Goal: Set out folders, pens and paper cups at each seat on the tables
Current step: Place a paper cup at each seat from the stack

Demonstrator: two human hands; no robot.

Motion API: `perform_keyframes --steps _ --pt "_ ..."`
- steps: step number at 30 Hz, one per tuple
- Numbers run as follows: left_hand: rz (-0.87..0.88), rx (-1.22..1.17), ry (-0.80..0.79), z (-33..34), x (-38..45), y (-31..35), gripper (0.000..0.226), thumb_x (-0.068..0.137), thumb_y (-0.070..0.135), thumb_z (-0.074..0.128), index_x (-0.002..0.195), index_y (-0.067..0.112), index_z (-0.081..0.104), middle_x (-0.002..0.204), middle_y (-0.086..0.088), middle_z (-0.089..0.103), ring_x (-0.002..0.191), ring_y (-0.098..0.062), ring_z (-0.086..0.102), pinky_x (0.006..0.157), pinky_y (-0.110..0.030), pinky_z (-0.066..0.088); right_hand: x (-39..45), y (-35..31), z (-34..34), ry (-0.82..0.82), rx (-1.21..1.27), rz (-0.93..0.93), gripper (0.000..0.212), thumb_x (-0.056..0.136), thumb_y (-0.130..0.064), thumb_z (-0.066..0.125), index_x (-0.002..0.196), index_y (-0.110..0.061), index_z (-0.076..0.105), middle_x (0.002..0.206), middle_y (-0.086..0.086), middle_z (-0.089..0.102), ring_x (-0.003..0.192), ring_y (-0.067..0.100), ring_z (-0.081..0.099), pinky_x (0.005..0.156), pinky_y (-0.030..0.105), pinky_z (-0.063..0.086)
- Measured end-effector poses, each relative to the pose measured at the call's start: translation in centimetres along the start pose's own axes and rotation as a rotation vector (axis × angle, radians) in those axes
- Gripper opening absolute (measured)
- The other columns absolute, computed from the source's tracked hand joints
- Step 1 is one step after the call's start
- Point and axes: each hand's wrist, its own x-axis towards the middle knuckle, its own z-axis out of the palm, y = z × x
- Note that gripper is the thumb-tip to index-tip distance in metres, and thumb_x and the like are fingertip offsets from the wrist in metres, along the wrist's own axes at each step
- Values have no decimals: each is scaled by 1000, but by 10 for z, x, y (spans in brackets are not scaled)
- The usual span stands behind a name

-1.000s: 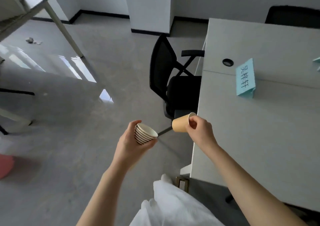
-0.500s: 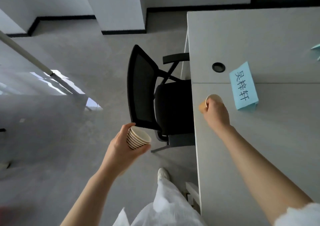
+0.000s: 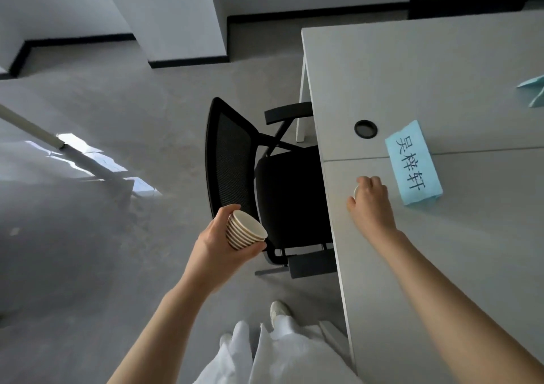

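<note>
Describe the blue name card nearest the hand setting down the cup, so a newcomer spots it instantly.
Start at the grey table on the right and find the round black cable hole near its left edge. Just right of that hole lies the blue name card, beside the right hand. Unlike the other blue card at the far edge, it shows three handwritten black characters.

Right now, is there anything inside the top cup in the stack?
Empty. The stack of cups in the left hand tilts toward the camera, and the top cup's pale inside shows bare.
</note>
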Motion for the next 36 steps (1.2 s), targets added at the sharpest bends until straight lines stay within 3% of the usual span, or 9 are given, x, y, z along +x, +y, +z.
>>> perform_keyframes --steps 2,5,10,15,19,23,27,31,36 --pt "0 0 -12 -6 7 -1 73 60 48 84 121 46 43 97 15 61 90 -7 59 74 -23 47 -5 -25 -10 14 143 -74 39 86 -6 60 122 3 52 118 24 54 107 40 52 93 42 42" --pt "14 8 5 -16 17 -3 74 60 48 84 120 42 41 97 17 58 88 -5 58 71 -20 46 -16 -78 -26 -14 405 -194 31 88 -10 62 118 -3 57 111 12 60 100 21 60 88 25 47" --pt "8 -27 41 -45 40 -19 69 60 44 86 107 34 38 89 18 57 77 5 57 55 -10 42 -34 -180 -39 -239 734 -214 23 89 -17 62 112 -13 63 96 -4 66 87 3 65 79 12 52" --pt "7 -49 29 -91 76 -57 66 60 46 85 105 33 39 86 11 62 70 -2 60 55 -18 46 -26 -268 -13 -495 739 -266 23 86 -24 65 108 -19 67 97 -6 71 91 0 66 83 17 54" --pt "-6 -52 19 -152 119 -96 63 58 46 83 102 37 40 80 11 61 68 -3 60 57 -22 46 -2 -342 15 -580 666 -270 21 87 -18 63 107 -16 69 99 -2 74 92 2 67 86 20 53" --pt "64 -53 -17 -209 163 -132 67 57 44 88 107 30 44 80 11 63 73 -5 58 58 -17 45 23 -413 36 -566 669 -230 18 86 -17 65 103 -16 71 96 0 74 88 3 68 80 13 50" --pt "174 20 -123 -248 206 -153 82 54 34 92 122 23 46 96 7 63 83 -14 60 71 -28 49 47 -452 50 -541 679 -190 16 85 -20 66 100 -18 71 90 -3 73 85 5 68 77 17 52" --pt "313 122 -167 -270 260 -163 86 53 31 89 128 19 47 106 7 58 96 -20 59 79 -32 48 79 -480 61 -476 717 -103 15 83 -17 67 98 -16 71 84 -5 71 78 3 66 72 12 49" --pt "377 126 -180 -275 327 -151 81 55 30 85 126 19 49 106 8 59 95 -20 60 78 -32 49 134 -495 68 -396 762 -13 15 82 -14 68 97 -13 72 85 -2 72 84 11 70 84 28 55"
